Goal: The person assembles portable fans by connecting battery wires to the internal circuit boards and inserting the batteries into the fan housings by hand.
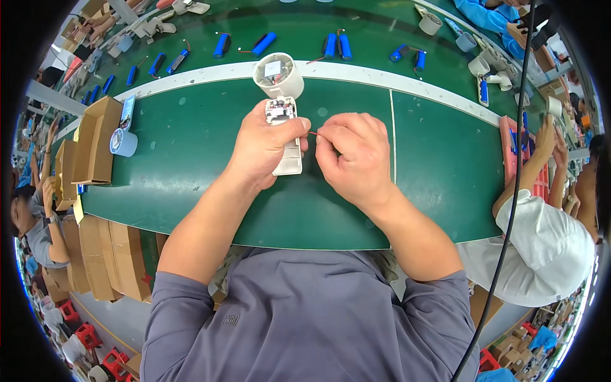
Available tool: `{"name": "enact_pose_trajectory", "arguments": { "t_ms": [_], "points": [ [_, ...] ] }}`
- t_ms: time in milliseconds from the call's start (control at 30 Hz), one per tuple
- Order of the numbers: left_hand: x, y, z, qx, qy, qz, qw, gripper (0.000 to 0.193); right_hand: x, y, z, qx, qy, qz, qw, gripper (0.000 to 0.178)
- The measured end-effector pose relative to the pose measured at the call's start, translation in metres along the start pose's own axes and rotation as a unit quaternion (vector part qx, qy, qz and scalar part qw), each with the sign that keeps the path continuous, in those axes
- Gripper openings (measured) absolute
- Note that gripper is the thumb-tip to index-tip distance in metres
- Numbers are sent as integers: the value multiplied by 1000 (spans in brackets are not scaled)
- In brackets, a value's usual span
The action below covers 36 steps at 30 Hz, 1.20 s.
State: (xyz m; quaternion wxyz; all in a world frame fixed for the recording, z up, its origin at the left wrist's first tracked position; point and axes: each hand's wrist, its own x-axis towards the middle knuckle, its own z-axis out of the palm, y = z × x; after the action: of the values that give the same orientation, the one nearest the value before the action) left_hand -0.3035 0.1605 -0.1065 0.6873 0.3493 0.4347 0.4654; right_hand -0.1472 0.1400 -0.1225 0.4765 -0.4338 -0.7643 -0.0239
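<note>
The left arm is coming in from the near left and bending at the elbow, and its forearm is slanting far and to the right. The left hand (258,146) is closing around the handle of a white plastic device shell (289,163), with its thumb lying across the handle and pointing right. The right arm is coming in from the near right and slanting far and to the left. The right hand (358,149) is curling its fingers in, and its thumb and pointing finger are pinching a thin red wire (313,133) with hardly any gap between them. The wire is reaching from the handle to the right fingertips. The shell is sitting in the left hand, just left of the right hand, over the green table (191,175). Its round, cup-shaped head (279,77) is pointing far, and its open handle is pointing near. A little circuit board (280,111) is showing in the far part of the handle, just past the left thumb. Farther off, past a white strip (203,73), blue battery packs (329,47) are lying in a row. To the left, a light blue device (123,142) is resting beside a cardboard box (95,143).
</note>
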Motion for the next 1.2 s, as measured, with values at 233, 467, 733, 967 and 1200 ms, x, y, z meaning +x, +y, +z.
{"name": "enact_pose_trajectory", "arguments": {
  "t_ms": [233, 467, 733, 967, 1200],
  "points": [
    [-1, -4, -12, 22, -8, 109, 994, 36, 10, -18, 5, 219, -86, 217, 947, 7],
    [-2, -7, -21, 90, -19, 218, 971, 35, 26, -23, 9, 223, -134, 290, 921, 6],
    [9, 15, -43, -222, -73, 119, 965, 46, 20, -38, 12, 265, -81, 222, 935, 2],
    [7, 13, -47, -271, -172, 76, 944, 45, 28, -78, 16, 235, -112, 115, 959, 4],
    [8, 11, -53, -231, -142, 62, 961, 35, 36, -62, 36, 277, -68, 235, 929, 3]
  ]
}}
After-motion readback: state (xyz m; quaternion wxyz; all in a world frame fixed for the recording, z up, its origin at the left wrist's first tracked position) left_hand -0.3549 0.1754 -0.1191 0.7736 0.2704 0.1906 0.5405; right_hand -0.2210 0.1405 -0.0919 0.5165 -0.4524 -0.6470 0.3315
